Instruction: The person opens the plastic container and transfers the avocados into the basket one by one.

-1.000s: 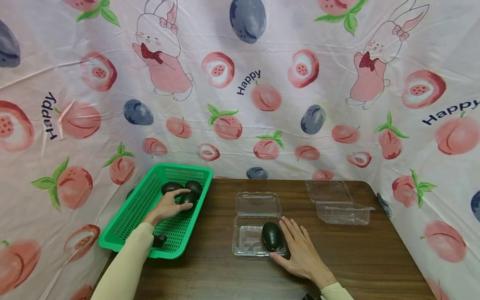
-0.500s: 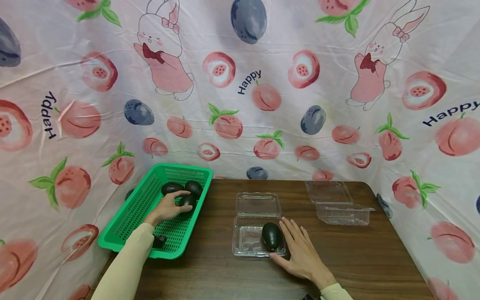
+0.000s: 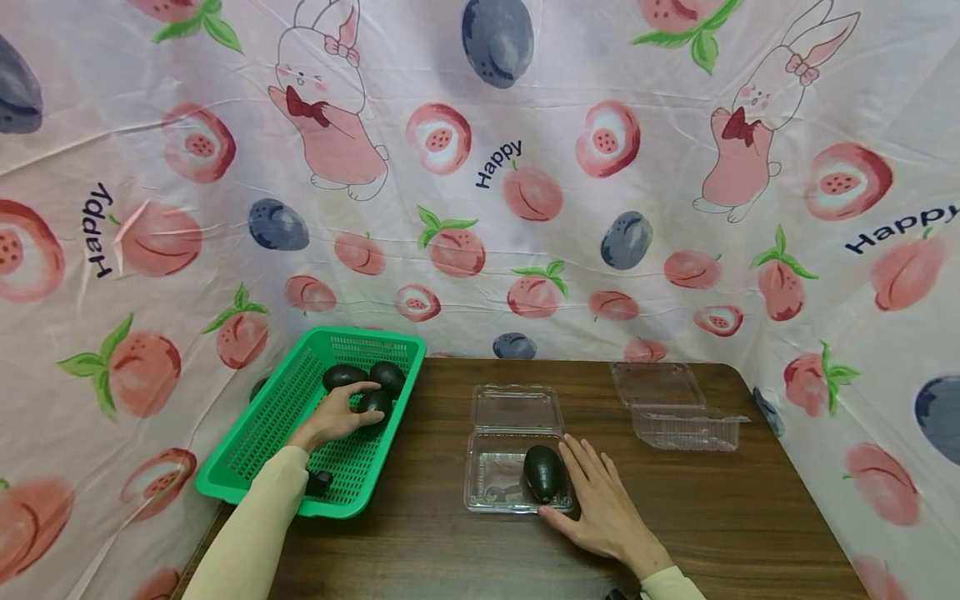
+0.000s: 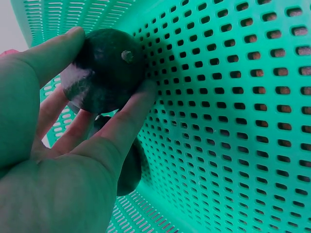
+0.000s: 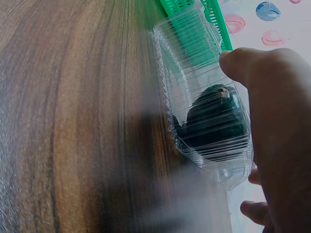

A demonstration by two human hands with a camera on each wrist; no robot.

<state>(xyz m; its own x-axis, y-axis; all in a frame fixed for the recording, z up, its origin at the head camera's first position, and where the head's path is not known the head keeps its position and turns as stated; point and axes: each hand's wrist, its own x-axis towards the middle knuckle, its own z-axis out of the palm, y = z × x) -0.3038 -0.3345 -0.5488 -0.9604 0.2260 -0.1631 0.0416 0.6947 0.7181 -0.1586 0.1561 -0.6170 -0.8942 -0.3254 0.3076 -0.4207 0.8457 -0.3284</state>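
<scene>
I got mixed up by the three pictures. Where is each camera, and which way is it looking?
Head: up high, looking down at table, basket, box; both hands and sleeves show.
Left wrist: inside the basket, facing its wall; left hand grips an avocado.
Right wrist: low over the table, facing the box; right hand touches it.
Shared: head and right wrist both show the boxed avocado.

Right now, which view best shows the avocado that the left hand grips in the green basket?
The left wrist view: the avocado fills the frame, stem end visible, held between the left hand's thumb and fingers against the green basket wall. The head view shows it small and partly covered by fingers. The right wrist view misses it.
</scene>
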